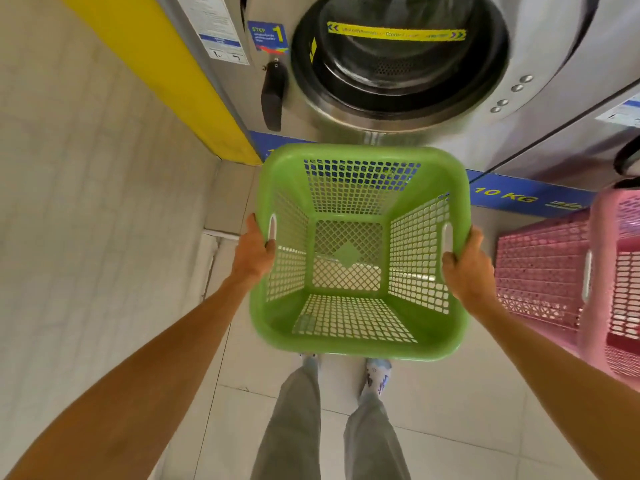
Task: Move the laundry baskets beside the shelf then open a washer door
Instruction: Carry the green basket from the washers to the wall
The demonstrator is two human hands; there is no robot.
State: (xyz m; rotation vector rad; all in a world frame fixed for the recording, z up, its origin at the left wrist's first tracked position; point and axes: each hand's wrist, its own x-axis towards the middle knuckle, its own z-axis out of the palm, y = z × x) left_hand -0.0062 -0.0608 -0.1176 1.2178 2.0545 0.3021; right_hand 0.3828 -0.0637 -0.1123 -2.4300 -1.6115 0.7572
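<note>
A square green plastic lattice laundry basket point(360, 252), empty, is hanging above the tiled floor point(450, 427). The left hand point(252, 252) is clamping its nine o'clock rim, the right hand point(468, 266) its three o'clock rim. A steel washer's round door point(398, 53) is sitting shut at twelve o'clock; a pink lattice basket point(568, 271) is standing at three o'clock.

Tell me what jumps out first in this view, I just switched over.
The bright green basket fills the middle, empty, gripped at its side rims by the left hand and right hand. Straight ahead above it is a steel washer with its round door closed and a black handle on the left. A pink basket stands at the right edge.
</note>
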